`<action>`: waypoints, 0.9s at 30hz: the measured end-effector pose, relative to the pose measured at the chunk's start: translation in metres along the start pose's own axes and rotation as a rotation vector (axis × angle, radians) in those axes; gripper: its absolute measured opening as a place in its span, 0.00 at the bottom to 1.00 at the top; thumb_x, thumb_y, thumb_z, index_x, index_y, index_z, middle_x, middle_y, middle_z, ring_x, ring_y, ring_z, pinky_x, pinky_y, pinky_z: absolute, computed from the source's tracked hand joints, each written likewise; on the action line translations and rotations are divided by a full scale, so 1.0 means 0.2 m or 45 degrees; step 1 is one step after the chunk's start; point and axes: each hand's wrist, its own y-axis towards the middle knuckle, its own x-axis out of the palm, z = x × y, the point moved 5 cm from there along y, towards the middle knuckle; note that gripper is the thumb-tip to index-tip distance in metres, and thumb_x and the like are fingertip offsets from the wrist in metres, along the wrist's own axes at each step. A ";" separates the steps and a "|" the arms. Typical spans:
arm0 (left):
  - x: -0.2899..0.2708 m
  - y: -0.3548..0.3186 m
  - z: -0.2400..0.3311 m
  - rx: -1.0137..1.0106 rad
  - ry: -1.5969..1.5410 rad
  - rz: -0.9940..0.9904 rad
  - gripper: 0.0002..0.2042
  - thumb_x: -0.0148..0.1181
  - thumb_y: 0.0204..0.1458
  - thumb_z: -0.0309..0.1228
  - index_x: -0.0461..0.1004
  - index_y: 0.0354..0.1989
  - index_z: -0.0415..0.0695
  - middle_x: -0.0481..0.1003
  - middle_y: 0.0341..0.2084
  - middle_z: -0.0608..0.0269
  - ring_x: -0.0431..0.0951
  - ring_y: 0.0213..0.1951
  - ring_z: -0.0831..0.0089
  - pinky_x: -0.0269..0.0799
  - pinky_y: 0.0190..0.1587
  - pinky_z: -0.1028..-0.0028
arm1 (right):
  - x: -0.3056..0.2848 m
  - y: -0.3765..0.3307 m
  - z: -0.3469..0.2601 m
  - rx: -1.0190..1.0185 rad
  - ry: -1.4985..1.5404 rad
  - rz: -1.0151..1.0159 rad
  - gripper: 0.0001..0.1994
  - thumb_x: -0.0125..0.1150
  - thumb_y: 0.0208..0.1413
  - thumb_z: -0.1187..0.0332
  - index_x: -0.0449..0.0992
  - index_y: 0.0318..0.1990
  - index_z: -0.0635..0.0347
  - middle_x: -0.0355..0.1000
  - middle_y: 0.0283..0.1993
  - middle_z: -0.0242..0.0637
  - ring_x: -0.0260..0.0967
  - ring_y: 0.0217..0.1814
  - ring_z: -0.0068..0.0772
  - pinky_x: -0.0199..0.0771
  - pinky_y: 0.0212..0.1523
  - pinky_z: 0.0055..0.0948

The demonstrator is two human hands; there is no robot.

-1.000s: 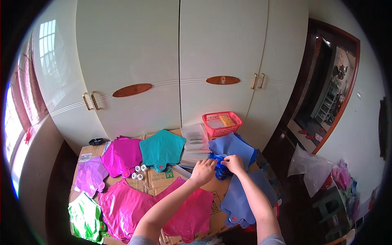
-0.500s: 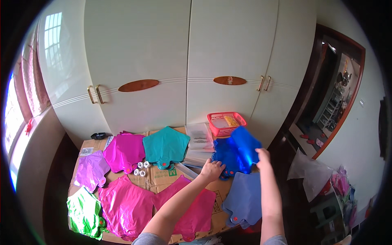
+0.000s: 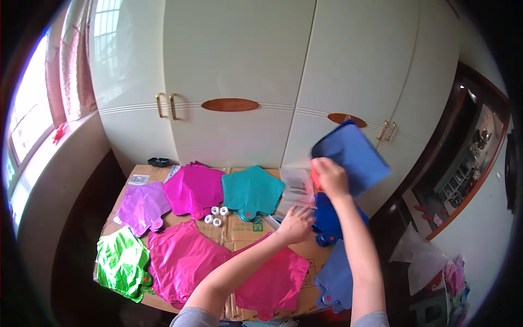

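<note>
My right hand (image 3: 331,177) is raised over the back right of the cardboard-covered table, pinching a flat blue foil balloon (image 3: 359,155) by its edge. Below it lies a stack of dark blue foil balloons (image 3: 333,217), partly covered by my right forearm. My left hand (image 3: 297,224) hovers or rests by the clear plastic sleeves (image 3: 297,186), left of that stack; its fingers are spread and I see nothing in them. Greyish-blue foil balloons (image 3: 336,275) lie beside my right forearm. Bright pink ones (image 3: 279,280) lie under my left forearm.
Flat foil stacks cover the left: teal (image 3: 253,188), magenta (image 3: 193,188), lilac (image 3: 143,204), green (image 3: 122,261) and pink (image 3: 185,261). Several small white rolls (image 3: 217,221) sit mid-table. A black tray (image 3: 158,162) stands at the back left corner, before a white wardrobe (image 3: 234,54).
My right hand has lifted the blue balloon up and away from the dark blue stack. My left hand has come off that stack's edge. The view has turned left.
</note>
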 end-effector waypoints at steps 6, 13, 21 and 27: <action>-0.18 -0.42 -0.68 -0.505 0.134 -0.087 0.15 0.58 0.48 0.41 0.76 0.44 0.51 0.72 0.50 0.64 0.63 0.61 0.65 0.53 0.61 0.50 | 0.66 -0.04 -0.62 -0.413 0.114 -0.346 0.01 0.55 0.48 0.70 0.71 0.27 0.51 0.68 0.25 0.33 0.74 0.28 0.32 0.76 0.25 0.30; -0.35 -0.80 -1.13 -0.741 0.148 -0.004 0.11 0.57 0.44 0.35 0.78 0.37 0.49 0.76 0.38 0.61 0.74 0.48 0.62 0.65 0.51 0.58 | 1.02 -0.26 -0.93 -0.302 0.325 -0.693 0.06 0.55 0.48 0.67 0.76 0.25 0.55 0.73 0.32 0.35 0.75 0.34 0.39 0.77 0.33 0.38; -0.29 -0.78 -1.15 -0.626 0.016 0.040 0.13 0.57 0.45 0.34 0.77 0.39 0.47 0.76 0.38 0.60 0.74 0.47 0.61 0.66 0.51 0.60 | 1.09 -0.29 -0.87 0.209 0.426 -0.801 0.08 0.59 0.48 0.61 0.80 0.27 0.53 0.76 0.29 0.38 0.75 0.34 0.42 0.75 0.36 0.40; -0.23 -0.72 -1.10 -0.494 0.017 0.082 0.17 0.55 0.47 0.33 0.72 0.47 0.47 0.76 0.43 0.59 0.74 0.48 0.62 0.65 0.53 0.61 | 1.09 -0.31 -0.75 0.753 0.746 -0.839 0.10 0.65 0.46 0.58 0.82 0.31 0.52 0.76 0.27 0.41 0.75 0.31 0.44 0.73 0.33 0.40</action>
